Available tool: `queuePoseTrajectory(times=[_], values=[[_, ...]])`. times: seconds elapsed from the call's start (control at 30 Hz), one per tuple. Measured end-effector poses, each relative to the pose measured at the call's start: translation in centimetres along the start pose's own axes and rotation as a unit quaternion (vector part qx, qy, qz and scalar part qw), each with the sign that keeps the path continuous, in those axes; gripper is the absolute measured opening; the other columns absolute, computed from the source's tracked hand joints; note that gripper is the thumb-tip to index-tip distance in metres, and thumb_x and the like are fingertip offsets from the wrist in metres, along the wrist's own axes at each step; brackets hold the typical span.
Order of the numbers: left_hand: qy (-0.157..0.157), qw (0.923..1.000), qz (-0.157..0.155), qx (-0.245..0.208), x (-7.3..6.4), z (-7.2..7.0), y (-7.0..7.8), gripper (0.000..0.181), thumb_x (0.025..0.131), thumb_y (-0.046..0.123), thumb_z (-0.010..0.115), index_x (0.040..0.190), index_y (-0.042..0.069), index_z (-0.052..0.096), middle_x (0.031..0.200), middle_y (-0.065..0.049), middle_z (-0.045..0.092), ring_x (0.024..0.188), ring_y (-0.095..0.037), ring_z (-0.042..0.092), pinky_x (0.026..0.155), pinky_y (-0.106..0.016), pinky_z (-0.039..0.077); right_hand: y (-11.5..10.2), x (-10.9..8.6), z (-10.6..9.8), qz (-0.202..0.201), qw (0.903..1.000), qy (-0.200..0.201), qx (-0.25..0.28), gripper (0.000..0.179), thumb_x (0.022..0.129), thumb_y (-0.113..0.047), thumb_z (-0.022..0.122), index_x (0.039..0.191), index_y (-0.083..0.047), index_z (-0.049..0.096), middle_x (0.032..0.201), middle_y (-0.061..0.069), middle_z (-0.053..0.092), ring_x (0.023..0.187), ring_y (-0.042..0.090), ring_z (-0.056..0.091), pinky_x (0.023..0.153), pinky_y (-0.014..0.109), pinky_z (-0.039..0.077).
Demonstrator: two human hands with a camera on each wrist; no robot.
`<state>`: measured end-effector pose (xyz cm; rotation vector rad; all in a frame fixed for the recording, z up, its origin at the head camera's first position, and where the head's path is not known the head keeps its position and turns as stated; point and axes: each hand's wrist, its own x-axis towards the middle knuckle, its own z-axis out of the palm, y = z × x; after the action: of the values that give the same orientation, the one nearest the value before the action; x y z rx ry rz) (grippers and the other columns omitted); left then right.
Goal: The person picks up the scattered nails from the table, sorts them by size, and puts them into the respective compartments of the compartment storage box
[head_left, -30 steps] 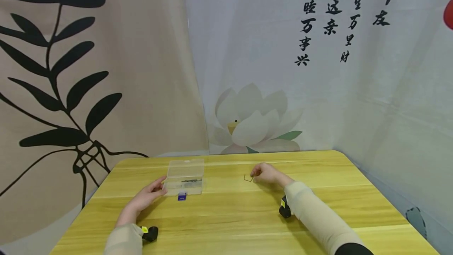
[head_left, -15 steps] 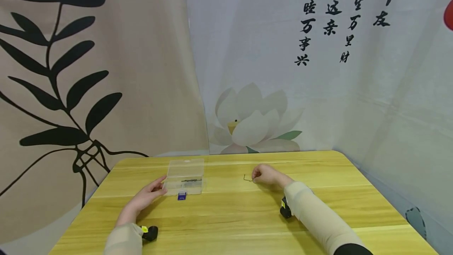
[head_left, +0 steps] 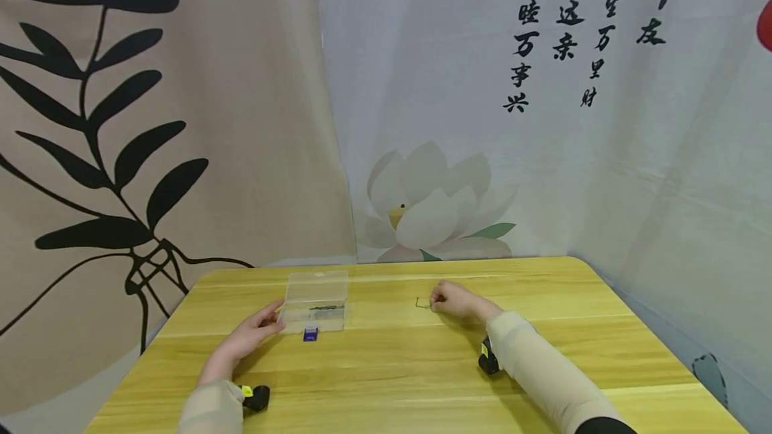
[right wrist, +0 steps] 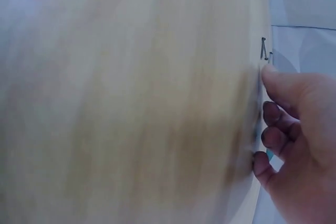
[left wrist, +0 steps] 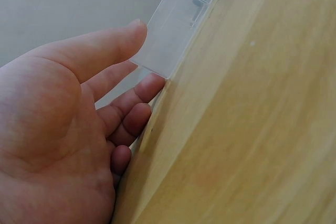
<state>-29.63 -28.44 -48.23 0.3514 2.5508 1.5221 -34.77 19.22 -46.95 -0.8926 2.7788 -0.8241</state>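
My left hand (head_left: 250, 335) rests at the left side of a clear plastic box (head_left: 291, 323), whose lid stands open. In the left wrist view its thumb overlaps the box's corner and the other fingertips lie loosely by the bottom edge. Farther right, my right hand (head_left: 456, 301) is low over the table, thumb and fingertips brought together at the end of a small angled figure of thin dark nails (head_left: 417, 303). The right wrist view shows a few nails (right wrist: 263, 49) just beyond the thumb tip; the one at the fingertips is mostly hidden.
Several dark, thin pieces (head_left: 327, 307) lie inside the box, and a blue latch (head_left: 310, 334) hangs from its front. The wooden table (head_left: 374, 374) reaches back to a printed curtain (head_left: 422, 119). Each wrist wears a black camera (head_left: 256, 398).
My right hand has shifted slightly right and toward me; the figure's right-hand nail, visible earlier, is now covered by the fingers. The left hand and box stay put.
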Motion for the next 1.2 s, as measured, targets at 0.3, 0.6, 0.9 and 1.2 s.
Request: queuePoseTrajectory(times=[0.3,0.6,0.9,1.2], values=[[0.005,0.9998,-0.008,0.016,0.0,0.2,-0.5,0.065,0.098,0.022,0.06,0.151,0.001,0.029,0.124,-0.016,0.048,0.109,-0.028,0.044,0.092,-0.043,0.039,-0.9,0.5,-1.1,0.004,0.9966,0.046,0.068,0.009,0.097,-0.006,0.055,0.092,-0.002,0.062,0.089,0.004,0.054,0.075,0.015,0.044,0.067,0.03,0.039],[0.01,0.9996,-0.012,0.022,-0.1,0.2,-0.5,0.064,0.098,0.022,0.06,0.151,0.001,0.03,0.124,-0.016,0.049,0.11,-0.027,0.044,0.093,-0.043,0.039,-2.7,1.5,-2.3,-0.003,0.99,0.081,0.115,0.011,0.099,-0.012,0.055,0.098,-0.003,0.061,0.098,0.008,0.052,0.079,0.019,0.043,0.068,0.034,0.038],[0.011,0.9997,-0.011,0.02,-0.1,0.1,-0.7,0.065,0.098,0.023,0.06,0.151,0.001,0.03,0.124,-0.016,0.049,0.109,-0.027,0.045,0.091,-0.04,0.04,-4.3,2.5,-2.8,-0.007,0.9879,0.09,0.126,0.01,0.099,-0.013,0.057,0.1,-0.005,0.061,0.1,0.007,0.052,0.084,0.019,0.044,0.071,0.035,0.039],[0.009,0.9996,-0.011,0.023,-0.2,0.1,-0.1,0.065,0.098,0.024,0.06,0.151,0.001,0.03,0.126,-0.017,0.048,0.113,-0.029,0.044,0.094,-0.045,0.039,-5.2,3.4,-1.7,0.0,0.9886,0.067,0.135,0.012,0.1,-0.015,0.055,0.099,-0.005,0.06,0.102,0.007,0.051,0.085,0.02,0.043,0.07,0.034,0.039]])
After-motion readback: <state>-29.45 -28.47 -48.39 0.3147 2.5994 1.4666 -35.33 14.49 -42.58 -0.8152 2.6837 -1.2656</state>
